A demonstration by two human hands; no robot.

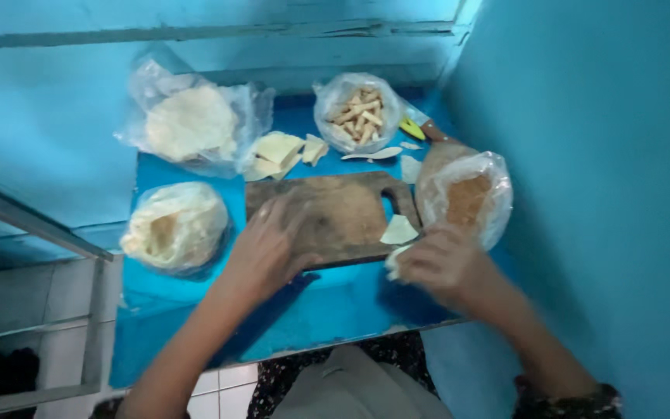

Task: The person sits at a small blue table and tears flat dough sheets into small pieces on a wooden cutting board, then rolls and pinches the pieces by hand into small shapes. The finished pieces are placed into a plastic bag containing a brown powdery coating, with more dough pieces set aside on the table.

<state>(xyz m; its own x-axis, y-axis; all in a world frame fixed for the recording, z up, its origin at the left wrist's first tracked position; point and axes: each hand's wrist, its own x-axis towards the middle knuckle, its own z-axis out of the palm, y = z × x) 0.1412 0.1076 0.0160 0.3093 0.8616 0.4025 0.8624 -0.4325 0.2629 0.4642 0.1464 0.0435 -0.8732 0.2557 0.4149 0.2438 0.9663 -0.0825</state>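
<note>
My left hand (267,247) lies flat, fingers spread, on the left part of a worn wooden cutting board (350,209) on a blue table (327,310). My right hand (437,262) is curled at the board's right front corner around a pale thin piece of dough sheet (391,261). Another pale triangular piece (399,231) lies on the board's right edge just above that hand. The image is blurred, so the grip is hard to read in detail.
Clear plastic bags stand around the board: round pale sheets at the back left (191,122) and left (176,226), short rolled sticks (357,115) at the back, a brown-filled bag (467,198) at the right. Cut pale scraps (281,154) lie behind the board. Blue walls close in.
</note>
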